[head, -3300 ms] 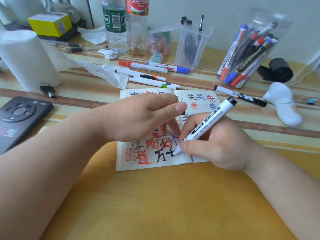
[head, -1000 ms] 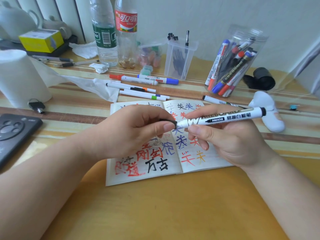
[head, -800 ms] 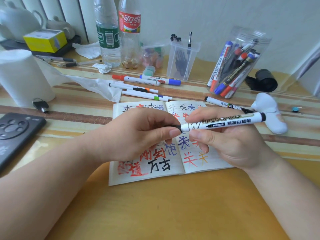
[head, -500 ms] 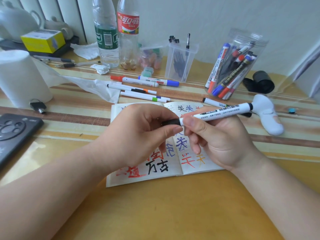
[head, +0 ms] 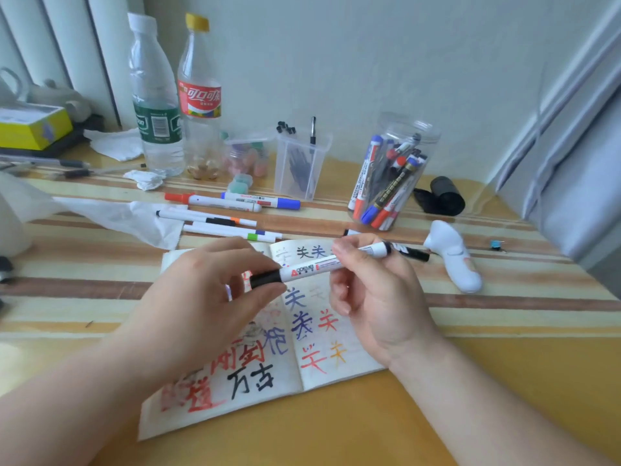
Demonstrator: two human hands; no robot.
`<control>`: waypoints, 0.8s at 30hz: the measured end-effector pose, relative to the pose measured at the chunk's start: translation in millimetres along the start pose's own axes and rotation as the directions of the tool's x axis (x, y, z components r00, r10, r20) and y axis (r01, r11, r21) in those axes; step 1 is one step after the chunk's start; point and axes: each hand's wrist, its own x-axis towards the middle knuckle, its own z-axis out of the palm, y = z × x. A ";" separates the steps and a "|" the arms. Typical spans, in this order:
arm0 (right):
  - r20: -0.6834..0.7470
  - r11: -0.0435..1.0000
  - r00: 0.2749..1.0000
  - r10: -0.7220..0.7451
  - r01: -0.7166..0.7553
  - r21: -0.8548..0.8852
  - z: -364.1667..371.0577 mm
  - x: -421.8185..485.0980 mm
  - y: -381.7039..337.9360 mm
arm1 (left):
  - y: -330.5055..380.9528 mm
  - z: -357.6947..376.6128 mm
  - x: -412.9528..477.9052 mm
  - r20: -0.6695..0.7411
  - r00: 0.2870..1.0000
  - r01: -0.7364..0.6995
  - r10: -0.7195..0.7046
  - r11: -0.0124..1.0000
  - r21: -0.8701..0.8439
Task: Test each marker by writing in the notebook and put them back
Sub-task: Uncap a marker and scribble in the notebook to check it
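Note:
A white whiteboard marker [head: 316, 266] with a black cap hangs level above the open notebook [head: 322, 358], whose pages are covered in red, blue, black and orange characters. My left hand [head: 205, 304] pinches the capped black end between thumb and fingers. My right hand [head: 376, 297] grips the barrel near its other end. A clear jar [head: 391, 176] at the back right holds several markers. Several loose markers [head: 221, 205] lie on the table behind the notebook, and a black-ended one [head: 411, 254] lies behind my right hand.
Two plastic bottles [head: 158, 105] stand at the back, next to a clear pen box [head: 300, 163]. A white handheld device [head: 453, 264] and a black roll [head: 443, 196] lie at the right. Tissue [head: 127, 216] and a yellow box [head: 32, 127] are at the left.
My right hand stopped writing and lifted the marker off the page. My left hand brought the black cap to the tip, and it now sits on the marker.

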 end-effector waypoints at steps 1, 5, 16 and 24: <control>-0.017 0.998 0.999 -0.038 0.039 0.041 -1.4 1.5 -0.5 | 0.1 -0.1 1.1 -0.003 1.000 0.013 -0.013 1.000 0.005; -0.040 0.972 0.974 -0.222 0.218 -0.088 -2.5 6.0 4.0 | -1.0 1.9 4.8 0.062 0.995 0.075 -0.080 0.995 0.066; -0.072 0.808 0.851 -0.520 0.463 -0.364 1.8 16.4 -34.8 | -3.4 -1.1 4.8 0.038 0.990 0.125 -0.134 0.974 0.188; -0.199 0.457 0.464 -0.863 0.550 -0.698 -24.1 99.8 -135.3 | -2.4 1.5 5.7 0.131 0.986 0.088 -0.107 0.985 0.146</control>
